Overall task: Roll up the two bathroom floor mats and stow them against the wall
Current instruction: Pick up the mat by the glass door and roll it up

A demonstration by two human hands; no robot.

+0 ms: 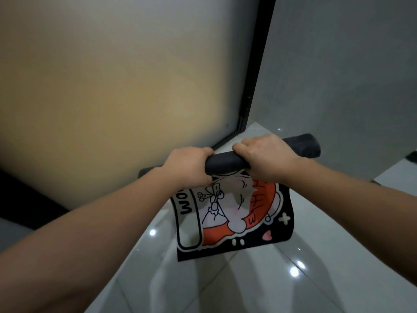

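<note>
A black floor mat [228, 218] with an orange, white and pink cartoon print is partly rolled and held up off the floor. Its rolled upper part is a dark tube running from left to upper right; the unrolled printed part hangs down below it. My left hand [188, 166] grips the roll left of centre. My right hand [262, 154] grips it right of centre, with the roll's end sticking out past it toward the grey wall [338, 75]. A second mat cannot be made out with certainty.
A frosted glass door [108, 86] with a black frame [255, 82] fills the left and centre. Glossy white floor tiles [248, 279] lie below. A dark object [410, 155] shows at the right edge.
</note>
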